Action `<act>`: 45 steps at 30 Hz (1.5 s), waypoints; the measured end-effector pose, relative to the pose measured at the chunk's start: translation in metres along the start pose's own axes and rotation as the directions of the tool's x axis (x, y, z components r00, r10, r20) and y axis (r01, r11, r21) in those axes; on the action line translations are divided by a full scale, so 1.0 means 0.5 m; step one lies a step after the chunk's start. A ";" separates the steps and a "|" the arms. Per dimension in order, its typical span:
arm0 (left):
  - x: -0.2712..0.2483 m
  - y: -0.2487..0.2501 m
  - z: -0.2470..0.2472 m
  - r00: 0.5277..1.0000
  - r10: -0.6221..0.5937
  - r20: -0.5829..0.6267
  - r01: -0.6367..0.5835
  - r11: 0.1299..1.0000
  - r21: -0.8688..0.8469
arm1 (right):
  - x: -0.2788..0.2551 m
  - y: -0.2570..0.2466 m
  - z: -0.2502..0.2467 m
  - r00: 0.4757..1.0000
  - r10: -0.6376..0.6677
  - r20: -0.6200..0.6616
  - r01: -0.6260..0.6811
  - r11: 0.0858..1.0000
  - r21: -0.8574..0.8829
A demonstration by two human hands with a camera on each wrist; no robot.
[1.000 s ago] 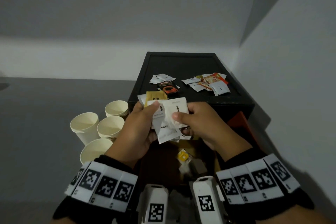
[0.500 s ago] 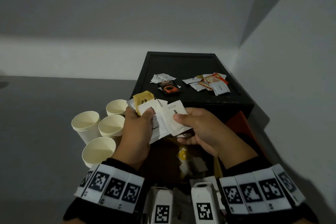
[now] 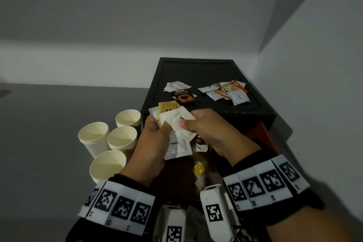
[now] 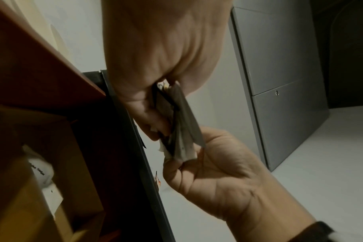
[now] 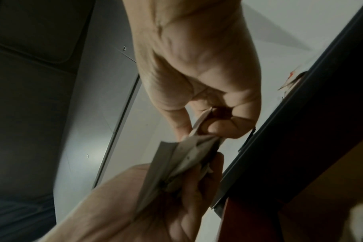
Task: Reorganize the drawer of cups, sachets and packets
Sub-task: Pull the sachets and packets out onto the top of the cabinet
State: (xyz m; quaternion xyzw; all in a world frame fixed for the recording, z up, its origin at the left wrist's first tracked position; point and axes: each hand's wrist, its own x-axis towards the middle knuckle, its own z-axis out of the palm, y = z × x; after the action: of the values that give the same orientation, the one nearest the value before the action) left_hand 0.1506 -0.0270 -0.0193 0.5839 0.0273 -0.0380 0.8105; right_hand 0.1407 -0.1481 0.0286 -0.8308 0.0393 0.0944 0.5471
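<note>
- Moved: right hand (image 3: 206,129) has drawn its white sachet back onto the fan of sachets (image 3: 174,124) pinched in the left hand (image 3: 155,139).
- Progress (judged midway): sorted packets (image 3: 225,92) lie beyond both hands; paper cups (image 3: 110,143) stand left of them.
- Drawer (image 3: 198,175), below the hands: a few sachets remain.

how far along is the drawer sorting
Done: paper cups stand on the floor, and two sachet piles lie on the cabinet top. In hand: left hand and right hand hold a fan of sachets. Left: a few packets in the open drawer.
</note>
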 end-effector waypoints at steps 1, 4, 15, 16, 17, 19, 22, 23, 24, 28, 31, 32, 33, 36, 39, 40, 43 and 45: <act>0.001 0.003 -0.001 1.000 -0.014 0.000 0.014 1.000 -0.027 | 0.002 0.000 -0.001 1.000 0.020 0.009 -0.020 0.998 0.059; 0.003 0.011 -0.003 0.998 -0.056 -0.006 0.055 0.993 -0.107 | 0.003 0.001 -0.006 0.999 0.043 0.008 -0.043 0.943 0.330; 0.010 0.013 -0.008 0.998 -0.062 -0.012 0.061 0.997 -0.043 | 0.012 0.014 -0.056 0.976 0.085 -0.199 0.059 0.780 0.623; 0.009 0.012 -0.008 0.998 -0.065 0.005 0.065 0.998 -0.026 | 0.014 0.011 -0.059 0.979 0.054 -0.199 0.081 0.789 0.609; 0.008 0.010 -0.008 0.997 -0.069 0.022 0.070 0.998 -0.009 | 0.016 0.008 -0.060 0.982 0.012 -0.188 0.101 0.810 0.577; 0.003 0.008 -0.003 0.995 -0.076 0.060 0.074 0.997 0.024 | 0.019 -0.002 -0.054 0.987 -0.068 -0.147 0.127 0.888 0.441; -0.004 0.008 0.006 0.989 -0.067 0.128 0.060 0.996 0.059 | 0.024 -0.012 -0.039 0.986 -0.114 -0.120 0.134 0.976 0.174; -0.006 0.009 0.008 0.987 -0.065 0.147 0.056 0.996 0.063 | 0.025 -0.014 -0.035 0.984 -0.121 -0.133 0.138 0.983 0.122; -0.007 0.009 0.009 0.985 -0.063 0.159 0.053 0.996 0.067 | 0.026 -0.014 -0.034 0.978 -0.135 -0.159 0.150 0.985 0.089; -0.006 0.013 0.004 0.987 -0.081 0.142 0.073 0.996 0.058 | 0.032 -0.018 -0.042 0.948 -0.157 -0.277 0.198 0.972 0.125; -0.001 0.016 -0.003 0.991 -0.075 0.109 0.069 0.996 0.060 | 0.036 -0.019 -0.063 0.932 -0.085 -0.352 0.198 0.933 0.300; -0.001 0.019 -0.005 0.993 -0.062 0.103 0.056 0.997 0.061 | 0.037 -0.016 -0.072 0.934 -0.054 -0.352 0.188 0.915 0.357; 0.000 0.021 -0.007 0.994 -0.050 0.098 0.044 0.997 0.057 | 0.038 -0.011 -0.081 0.941 -0.025 -0.338 0.161 0.911 0.380; 0.006 0.029 -0.016 0.999 -0.012 0.051 0.009 0.998 0.062 | 0.045 0.021 -0.101 0.975 0.076 -0.208 -0.021 0.967 0.253; 0.018 0.030 -0.023 1.000 -0.010 -0.023 0.012 0.996 0.087 | 0.059 0.064 -0.091 0.965 0.263 -0.008 -0.263 0.964 0.028; 0.020 0.030 -0.023 0.999 -0.014 -0.045 0.018 0.995 0.094 | 0.066 0.079 -0.080 0.951 0.308 0.015 -0.308 0.952 -0.007; 0.023 0.028 -0.020 0.998 0.011 -0.066 -0.003 0.994 0.108 | 0.096 0.113 -0.056 0.932 0.354 -0.081 -0.351 0.935 0.043; 0.023 0.028 -0.017 0.996 0.040 -0.076 -0.030 0.992 0.120 | 0.111 0.121 -0.045 0.930 0.346 -0.123 -0.342 0.938 0.052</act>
State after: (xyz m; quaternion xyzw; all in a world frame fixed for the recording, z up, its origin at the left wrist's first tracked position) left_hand 0.1631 -0.0147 -0.0099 0.6324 0.0464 -0.0024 0.7732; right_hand 0.1874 -0.1908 -0.0281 -0.8073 0.2214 0.1337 0.5305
